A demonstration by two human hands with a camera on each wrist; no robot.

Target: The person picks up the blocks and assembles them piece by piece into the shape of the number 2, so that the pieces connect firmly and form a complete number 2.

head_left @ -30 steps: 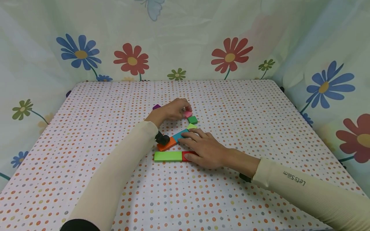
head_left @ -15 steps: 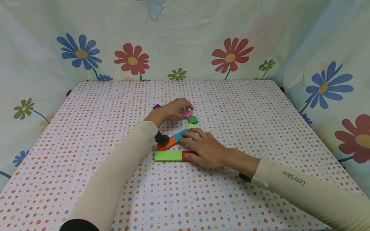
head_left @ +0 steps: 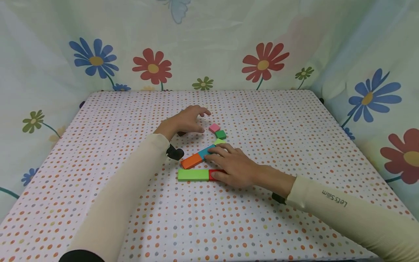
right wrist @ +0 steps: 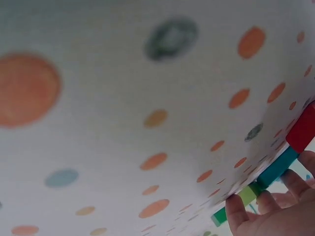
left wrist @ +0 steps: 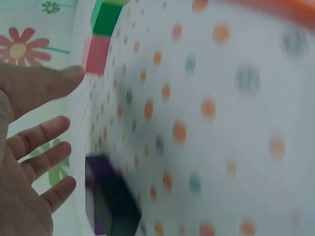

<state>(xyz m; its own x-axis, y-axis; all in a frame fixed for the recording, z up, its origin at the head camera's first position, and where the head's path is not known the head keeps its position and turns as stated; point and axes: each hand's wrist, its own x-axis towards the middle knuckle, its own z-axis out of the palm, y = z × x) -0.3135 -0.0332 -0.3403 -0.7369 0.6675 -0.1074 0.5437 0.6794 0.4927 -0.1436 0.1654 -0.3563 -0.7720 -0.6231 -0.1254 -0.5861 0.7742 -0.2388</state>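
My left hand [head_left: 184, 120] hovers beside the pink block [head_left: 214, 128], its fingers spread and holding nothing. In the left wrist view, a purple block [left wrist: 100, 166] and a dark block [left wrist: 120, 206] lie together below that hand; the head view shows little of them behind it. My right hand [head_left: 237, 167] rests with relaxed fingers at the blue block [head_left: 206, 152] and the red block [head_left: 213, 174], partly covering both. An orange block [head_left: 192, 161] adjoins the blue one, and a long lime block [head_left: 193, 175] meets the red one. A small light green block [head_left: 219, 141] peeks out beyond the fingers.
The green block [head_left: 220, 134] lies between the pink and light green ones in a bent chain. A dotted cloth [head_left: 281, 225] covers the table. Flowered curtains [head_left: 216, 43] rise behind it and at both sides.
My left hand has let go of the pink block and drawn back to the left, opening its fingers and covering the purple block in the head view. The right hand stays put.
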